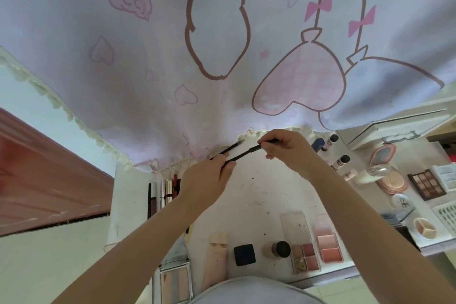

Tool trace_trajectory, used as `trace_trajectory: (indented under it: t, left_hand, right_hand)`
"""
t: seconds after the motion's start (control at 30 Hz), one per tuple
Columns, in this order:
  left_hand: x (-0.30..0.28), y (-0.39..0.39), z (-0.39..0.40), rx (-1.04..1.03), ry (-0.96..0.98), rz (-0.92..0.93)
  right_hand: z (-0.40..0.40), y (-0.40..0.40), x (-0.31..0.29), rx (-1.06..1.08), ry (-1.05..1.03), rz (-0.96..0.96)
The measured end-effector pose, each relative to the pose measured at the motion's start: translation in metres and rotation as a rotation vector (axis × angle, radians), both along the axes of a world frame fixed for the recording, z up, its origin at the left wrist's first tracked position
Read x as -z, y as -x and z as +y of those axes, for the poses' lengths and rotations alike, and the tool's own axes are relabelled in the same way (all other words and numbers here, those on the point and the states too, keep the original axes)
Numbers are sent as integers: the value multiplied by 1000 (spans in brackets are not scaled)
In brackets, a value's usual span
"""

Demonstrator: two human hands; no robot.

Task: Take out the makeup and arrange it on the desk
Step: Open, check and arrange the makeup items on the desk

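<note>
Overhead, a pale lilac curtain (153, 57) printed with pink hearts, bows and a rose hangs over the far edge of a scuffed white counter (259, 192), its frilled cream hem brushing the surface. A reddish-brown door (44, 175) stands at the left. The counter is marked with small dark stains.

Only one label reads at all: a round white compact (400, 201) at the right carries letters that look like "bill", seen upside down. Two small tubes with dark caps (341, 161) bear print too small to read.

Above the middle of the counter, the left hand (207, 185) pinches two thin black pencils (237, 152) between curled fingers; their long axes run from near left up to far right, tips pointing toward the curtain hem. The right hand (288, 150) grips the far end of the nearer pencil with closed fingers.

Lipsticks (164, 191) lie in a row at the left, blush palettes (318, 247) at the near right, an eyeshadow palette (427, 184) farther right.
</note>
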State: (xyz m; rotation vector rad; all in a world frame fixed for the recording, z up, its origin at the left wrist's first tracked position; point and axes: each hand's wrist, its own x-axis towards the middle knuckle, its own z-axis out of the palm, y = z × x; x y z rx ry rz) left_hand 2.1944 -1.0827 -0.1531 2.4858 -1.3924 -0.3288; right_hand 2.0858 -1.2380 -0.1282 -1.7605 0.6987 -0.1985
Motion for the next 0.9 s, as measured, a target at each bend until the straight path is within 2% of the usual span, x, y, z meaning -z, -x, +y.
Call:
trace_trajectory:
  t: [0.2, 0.33, 0.5, 0.63, 0.73, 0.8, 0.9]
  left_hand:
    - [1, -2, 2, -10, -17, 18]
    - [9, 3, 4, -50, 20, 62]
    - [33, 3, 7, -137, 57, 270]
    - [53, 5, 13, -143, -31, 378]
    - [67, 3, 21, -192, -85, 394]
    - [77, 0, 26, -247, -131, 386]
    - [87, -3, 34, -311, -229, 355]
  right_hand:
    - [5, -8, 2, -68, 40, 37]
    - [13, -15, 7, -182, 125, 168]
    - [20, -21, 26, -291, 6, 329]
    - [28, -32, 44, -451, 44, 457]
    - [26, -42, 62, -409, 70, 482]
    - [20, -48, 76, -356, 179, 491]
    - [15, -65, 91, -418, 495, 535]
